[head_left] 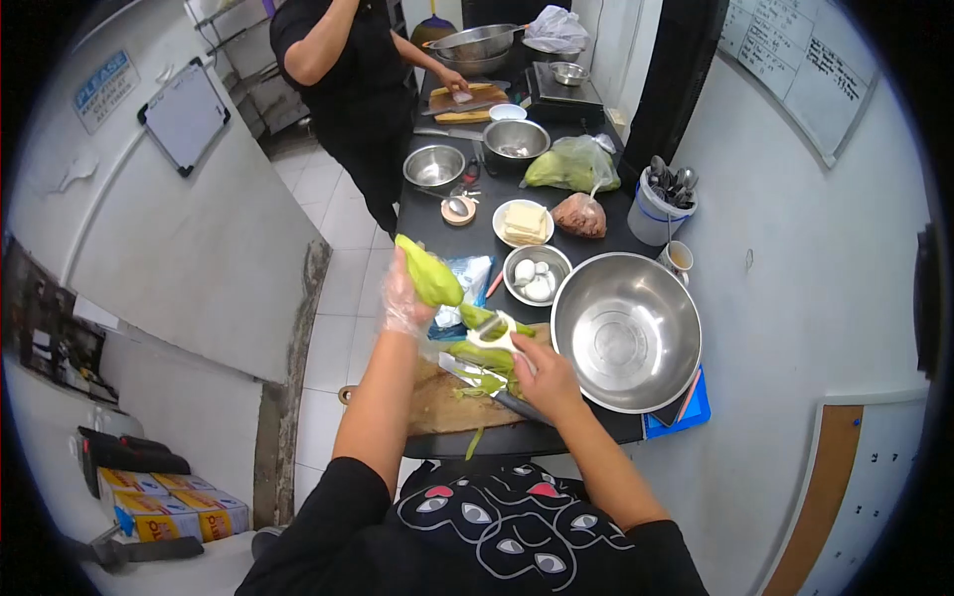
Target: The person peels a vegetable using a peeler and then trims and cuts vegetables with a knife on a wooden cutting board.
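My left hand [403,296], in a clear plastic glove, is closed around a light-green chayote [431,276], held up above the table. In my right hand [545,375] is a white Y-shaped peeler [500,338], its blade a short way right of and below the chayote, apart from it. Below my hands is a wooden cutting board [429,402] with green peels [481,383] and more green pieces. A knife [512,402] lies across the board, partly hidden by peels and my right hand. One peel strip hangs over the table's front edge.
A large steel bowl [586,372] stands right of the board. Beyond are a bowl of eggs [538,288], a plate of pale yellow slabs [524,236] and bagged green produce [566,171]. A co-worker [348,99] stands at the far left, one hand at another board.
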Action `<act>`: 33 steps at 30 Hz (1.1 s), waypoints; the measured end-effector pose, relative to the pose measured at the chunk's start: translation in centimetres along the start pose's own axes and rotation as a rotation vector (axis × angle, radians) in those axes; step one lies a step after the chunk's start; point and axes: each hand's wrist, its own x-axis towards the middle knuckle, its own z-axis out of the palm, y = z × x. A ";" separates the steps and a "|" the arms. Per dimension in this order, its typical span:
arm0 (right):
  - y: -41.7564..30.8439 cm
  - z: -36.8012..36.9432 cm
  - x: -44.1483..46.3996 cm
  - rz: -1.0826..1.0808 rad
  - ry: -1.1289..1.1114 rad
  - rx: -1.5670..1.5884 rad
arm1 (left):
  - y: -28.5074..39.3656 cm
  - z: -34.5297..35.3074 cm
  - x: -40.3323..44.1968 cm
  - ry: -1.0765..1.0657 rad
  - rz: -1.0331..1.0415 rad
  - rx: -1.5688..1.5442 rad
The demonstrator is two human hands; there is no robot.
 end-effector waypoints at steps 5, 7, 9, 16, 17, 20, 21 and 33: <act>-3.6 -2.3 3.5 0.009 -0.033 -0.045 | -2.6 0.1 -0.6 -0.035 -0.078 -0.053; -4.2 -2.3 3.8 0.074 -0.082 -0.071 | -2.9 0.3 -1.0 -0.088 -0.080 -0.033; -3.1 -1.7 2.9 0.012 -0.011 -0.046 | -2.4 0.5 -1.4 -0.123 -0.110 -0.141; 1.7 0.1 -2.6 0.105 -0.017 -0.030 | 1.5 0.7 -0.8 -0.151 -0.072 -0.173; 0.8 -0.6 -1.2 0.144 -0.073 -0.025 | 1.1 0.3 -1.0 -0.138 -0.086 -0.169; -1.7 -1.8 1.9 -0.009 0.011 0.087 | -0.9 -0.2 -1.0 -0.168 -0.110 -0.069; -2.7 -2.2 2.8 -0.019 0.014 0.097 | -1.6 -0.2 -0.7 -0.159 -0.120 -0.085; 0.9 -0.4 -2.2 0.165 -0.083 0.043 | -1.1 0.6 -0.5 -0.026 -0.150 -0.383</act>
